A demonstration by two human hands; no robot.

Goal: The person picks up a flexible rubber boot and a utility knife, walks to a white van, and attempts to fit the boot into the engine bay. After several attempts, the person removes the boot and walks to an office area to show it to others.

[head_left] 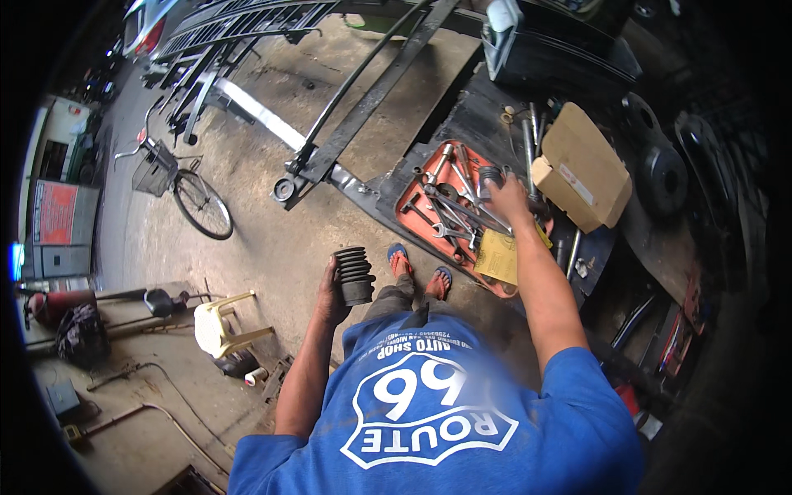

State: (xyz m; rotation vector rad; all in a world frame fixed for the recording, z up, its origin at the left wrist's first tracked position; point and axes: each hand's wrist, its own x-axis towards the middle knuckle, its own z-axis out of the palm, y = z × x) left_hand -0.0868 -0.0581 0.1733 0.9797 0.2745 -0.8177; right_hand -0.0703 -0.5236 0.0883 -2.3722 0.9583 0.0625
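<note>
In my left hand (330, 290) is a black ribbed rubber boot (355, 276), held upright beside my legs with the fingers closed round its side. My right hand (508, 200) reaches over an orange tray (410, 191) on the dark bench. Its fingers are closed on a small dark ribbed rubber boot (492, 175), partly hidden by the hand. Under and beside this hand lie several wrenches (445, 231) and sockets in the tray. A yellow packet (497, 256) lies at the tray's near right, close to my right forearm.
An open cardboard box (582, 169) stands right of the tray, near metal bars (530, 153). A dark bin (561, 62) sits at the bench's far end. Beyond the bench is a steel frame (363, 107). Leftward are a bicycle (202, 202) and a cream stool (219, 326).
</note>
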